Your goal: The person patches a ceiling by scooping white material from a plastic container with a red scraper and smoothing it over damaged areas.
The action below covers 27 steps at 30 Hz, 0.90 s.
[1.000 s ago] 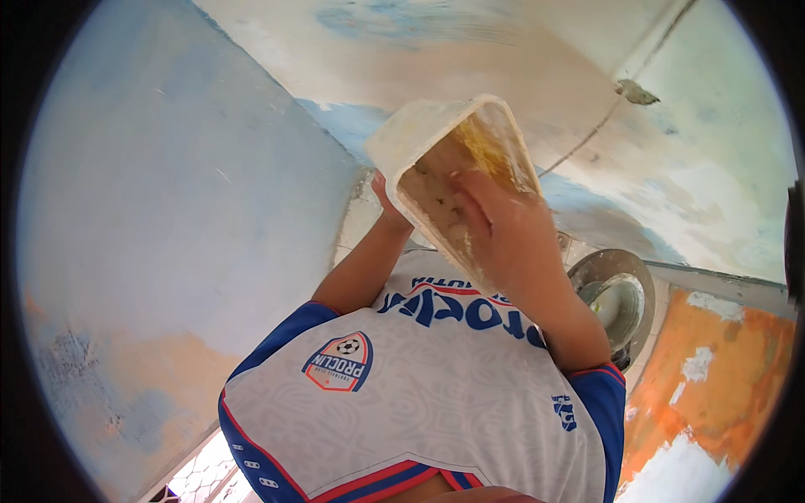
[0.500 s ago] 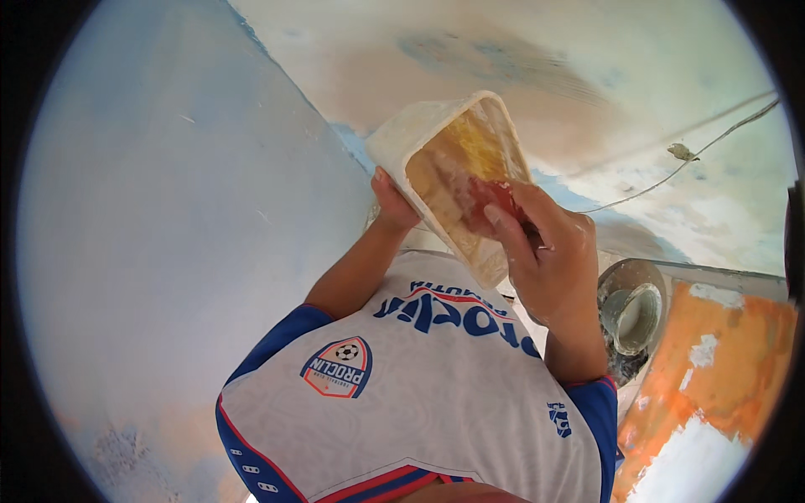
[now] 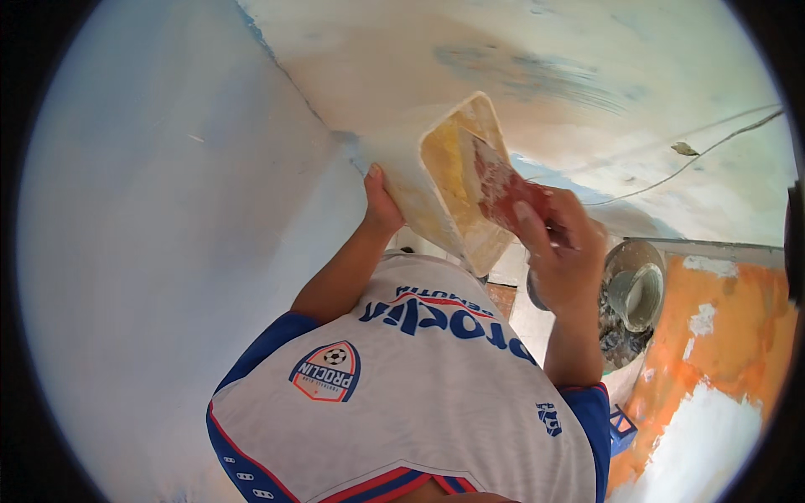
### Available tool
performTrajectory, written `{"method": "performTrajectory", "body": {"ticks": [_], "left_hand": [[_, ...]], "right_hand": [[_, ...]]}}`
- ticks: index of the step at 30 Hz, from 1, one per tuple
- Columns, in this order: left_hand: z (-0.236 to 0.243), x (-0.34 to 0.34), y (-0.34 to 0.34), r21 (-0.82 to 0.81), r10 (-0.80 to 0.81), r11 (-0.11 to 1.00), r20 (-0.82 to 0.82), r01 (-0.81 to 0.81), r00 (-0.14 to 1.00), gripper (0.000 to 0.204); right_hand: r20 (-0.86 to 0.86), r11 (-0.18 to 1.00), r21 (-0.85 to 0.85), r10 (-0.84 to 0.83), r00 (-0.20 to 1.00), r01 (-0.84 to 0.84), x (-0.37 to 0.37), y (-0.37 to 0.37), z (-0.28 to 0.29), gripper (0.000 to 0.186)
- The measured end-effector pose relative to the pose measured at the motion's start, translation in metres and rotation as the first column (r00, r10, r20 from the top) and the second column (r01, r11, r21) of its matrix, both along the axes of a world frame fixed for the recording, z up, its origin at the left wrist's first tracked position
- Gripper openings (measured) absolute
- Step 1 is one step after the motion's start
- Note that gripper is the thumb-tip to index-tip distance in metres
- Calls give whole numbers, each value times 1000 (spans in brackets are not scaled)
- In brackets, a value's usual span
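A whitish, box-shaped plastic tub (image 3: 398, 184) is tilted in front of my chest, its mouth turned to the right. Yellowish and tan smears coat its inner wall. My left hand (image 3: 384, 204) grips the tub's left side; the fingers beneath it are hidden. In my right hand (image 3: 566, 256) is a red putty knife (image 3: 503, 194), caked with pale paste. Its blade end reaches into the tub's mouth, close to the inner wall, and whether it touches there I cannot tell.
A smooth pale-blue wall (image 3: 168, 251) spans the left side. Above is a patched surface (image 3: 570, 50) with dark streaks and a thin cord (image 3: 671, 176). At lower right, a bucket (image 3: 635, 298) stands within a round container, beside an orange-and-white patched surface (image 3: 721, 335).
The putty knife has come up and partly out of the tub, showing more of its red body. My right hand has shifted slightly right and down. The tub has turned a little.
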<state>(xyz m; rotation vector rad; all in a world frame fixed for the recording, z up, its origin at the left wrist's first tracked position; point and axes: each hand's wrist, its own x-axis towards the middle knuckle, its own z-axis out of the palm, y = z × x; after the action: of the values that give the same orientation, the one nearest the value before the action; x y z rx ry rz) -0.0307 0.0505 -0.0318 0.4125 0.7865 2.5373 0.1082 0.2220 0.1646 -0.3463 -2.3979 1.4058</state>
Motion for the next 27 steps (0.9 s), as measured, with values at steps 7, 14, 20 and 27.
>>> {"method": "performTrajectory", "body": {"ticks": [7, 14, 20, 27], "left_hand": [[-36, -10, -13, -259, 86, 963, 34, -75, 996, 78], [-20, 2, -18, -117, 117, 988, 125, -103, 985, 63], [-24, -8, -24, -158, 103, 983, 74, -90, 992, 68], [-9, -21, -21, 84, -132, 989, 111, 123, 985, 77]], "right_hand": [[-76, 996, 16, 85, 993, -84, 1, -10, -13, 18], [-80, 1000, -12, -24, 996, 24, 13, 3, -10, 22], [-37, 993, 55, 105, 994, -103, -2, -12, -9, 20], [-184, 967, -253, -85, 979, 37, -2, 0, 24, 17]]}}
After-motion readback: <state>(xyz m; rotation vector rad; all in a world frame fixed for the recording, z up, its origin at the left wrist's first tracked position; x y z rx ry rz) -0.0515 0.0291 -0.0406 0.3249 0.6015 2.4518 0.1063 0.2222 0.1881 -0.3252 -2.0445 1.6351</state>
